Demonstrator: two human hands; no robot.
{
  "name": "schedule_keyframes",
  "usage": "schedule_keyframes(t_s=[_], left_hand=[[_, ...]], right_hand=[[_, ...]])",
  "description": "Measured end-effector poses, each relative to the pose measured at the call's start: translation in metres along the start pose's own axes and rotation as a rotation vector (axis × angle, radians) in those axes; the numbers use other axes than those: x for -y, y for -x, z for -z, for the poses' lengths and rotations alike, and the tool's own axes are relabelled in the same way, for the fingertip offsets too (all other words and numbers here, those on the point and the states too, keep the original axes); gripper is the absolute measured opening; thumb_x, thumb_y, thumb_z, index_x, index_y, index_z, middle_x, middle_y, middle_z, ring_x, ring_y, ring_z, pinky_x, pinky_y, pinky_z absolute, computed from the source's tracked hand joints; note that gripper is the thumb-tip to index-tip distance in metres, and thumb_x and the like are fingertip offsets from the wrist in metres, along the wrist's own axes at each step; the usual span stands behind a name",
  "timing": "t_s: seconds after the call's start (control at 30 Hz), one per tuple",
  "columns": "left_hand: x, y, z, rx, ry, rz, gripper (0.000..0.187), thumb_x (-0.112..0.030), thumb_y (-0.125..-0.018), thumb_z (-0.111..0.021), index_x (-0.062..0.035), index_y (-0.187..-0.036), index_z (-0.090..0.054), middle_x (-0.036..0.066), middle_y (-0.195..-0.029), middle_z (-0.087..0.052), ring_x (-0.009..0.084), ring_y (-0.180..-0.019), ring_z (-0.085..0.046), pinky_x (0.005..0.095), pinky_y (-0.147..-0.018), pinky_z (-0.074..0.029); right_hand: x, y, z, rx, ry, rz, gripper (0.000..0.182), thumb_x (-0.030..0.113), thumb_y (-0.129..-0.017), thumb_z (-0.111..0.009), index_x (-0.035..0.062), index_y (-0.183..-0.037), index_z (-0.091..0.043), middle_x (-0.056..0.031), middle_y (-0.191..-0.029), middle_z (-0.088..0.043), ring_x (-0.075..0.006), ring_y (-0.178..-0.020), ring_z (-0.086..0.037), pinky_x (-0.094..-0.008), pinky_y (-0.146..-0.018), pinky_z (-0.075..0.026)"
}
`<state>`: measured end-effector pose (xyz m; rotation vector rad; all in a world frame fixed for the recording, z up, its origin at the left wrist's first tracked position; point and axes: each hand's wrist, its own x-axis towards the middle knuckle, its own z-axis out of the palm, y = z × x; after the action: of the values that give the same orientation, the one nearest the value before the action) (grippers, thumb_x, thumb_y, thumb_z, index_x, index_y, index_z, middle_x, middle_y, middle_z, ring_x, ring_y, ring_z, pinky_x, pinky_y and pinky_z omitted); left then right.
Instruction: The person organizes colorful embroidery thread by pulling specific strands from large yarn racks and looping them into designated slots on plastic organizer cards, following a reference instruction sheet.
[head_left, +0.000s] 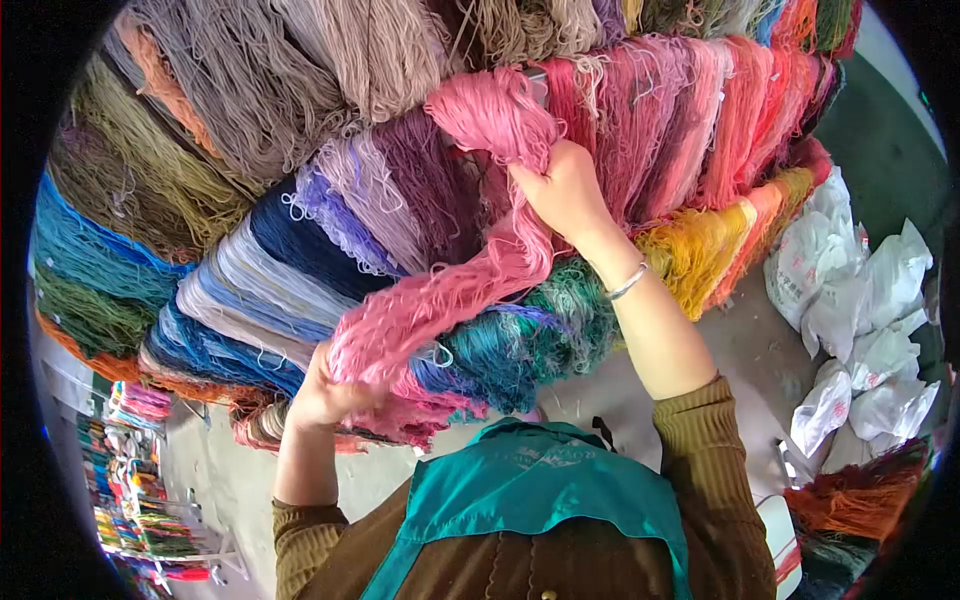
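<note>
A long pink skein of yarn (440,300) stretches between my two hands in front of the hanging yarns. My right hand (562,192) is wrapped round its upper part, and a thick bunch spills over above the fist. At the lower left, my left hand (335,390) is closed on the other end; the yarn hides some of its fingers. Purple skeins (430,185) hang just behind the held skein. Red and pink skeins (640,130) hang to the right of my right hand. Below the stretched yarn are teal and green skeins (540,335).
Grey and brown skeins (250,80) hang along the top, blue and white ones (260,280) at left, yellow ones (695,250) at right. White plastic bags (850,290) are piled on the right. More coloured yarn (140,480) stands at lower left, with orange-brown yarn (860,495) at lower right.
</note>
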<state>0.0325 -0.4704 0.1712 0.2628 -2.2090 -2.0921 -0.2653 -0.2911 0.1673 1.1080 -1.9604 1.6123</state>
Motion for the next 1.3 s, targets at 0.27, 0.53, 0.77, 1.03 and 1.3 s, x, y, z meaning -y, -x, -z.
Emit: schedule_keyframes(t_s=[0.27,0.53,0.77,1.03,1.3], left_hand=[[0.042,-0.159,-0.066,-0.053,0.111,-0.149,0.010,-0.015,-0.091,-0.058,-0.0062,-0.088,-0.057,-0.001,-0.067,-0.053,0.0096,-0.057,-0.050,0.0254,-0.053,-0.041],[0.119,-0.282,-0.060,0.009,-0.612,-0.076,0.044,-0.027,-0.086,-0.063,-0.0024,-0.122,-0.056,0.009,-0.115,-0.062,0.0229,-0.103,-0.057,0.0365,-0.090,-0.044],[0.166,-0.330,-0.008,0.290,-0.652,0.025,0.061,-0.029,-0.078,-0.072,-0.0078,-0.131,-0.050,0.007,-0.123,-0.061,0.0203,-0.110,-0.056,0.0346,-0.095,-0.043],[0.146,-0.288,-0.051,0.377,-0.590,-0.018,0.064,-0.027,-0.079,-0.072,-0.0083,-0.134,-0.046,0.008,-0.123,-0.060,0.0213,-0.109,-0.057,0.0321,-0.094,-0.044],[0.115,-0.250,-0.068,0.093,-0.412,-0.553,0.045,-0.013,-0.076,-0.073,-0.0030,-0.117,-0.057,0.014,-0.115,-0.062,0.0264,-0.106,-0.060,0.0350,-0.092,-0.045]], right_hand=[[-0.024,-0.008,-0.005,0.083,0.325,0.078,0.042,0.036,-0.074,-0.067,0.0005,-0.098,-0.064,-0.0232,-0.086,-0.065,-0.0408,-0.083,-0.063,-0.0459,-0.073,-0.051],[-0.036,-0.024,0.010,0.160,0.223,-0.086,0.044,0.038,-0.074,-0.066,-0.0051,-0.083,-0.065,-0.0276,-0.086,-0.063,-0.0417,-0.084,-0.063,-0.0449,-0.074,-0.050],[0.001,-0.032,0.037,0.263,-0.014,-0.272,0.042,0.025,-0.078,-0.071,-0.0123,-0.094,-0.060,-0.0159,-0.091,-0.066,-0.0195,-0.084,-0.061,-0.0346,-0.077,-0.049],[-0.025,-0.037,0.037,0.289,-0.081,-0.274,0.039,0.024,-0.076,-0.069,-0.0073,-0.098,-0.065,-0.0170,-0.087,-0.068,-0.0200,-0.082,-0.064,-0.0347,-0.078,-0.049],[-0.021,-0.035,0.039,0.273,-0.107,-0.278,0.035,0.019,-0.076,-0.072,-0.0097,-0.092,-0.062,-0.0090,-0.085,-0.064,-0.0133,-0.077,-0.056,-0.0299,-0.069,-0.048]])
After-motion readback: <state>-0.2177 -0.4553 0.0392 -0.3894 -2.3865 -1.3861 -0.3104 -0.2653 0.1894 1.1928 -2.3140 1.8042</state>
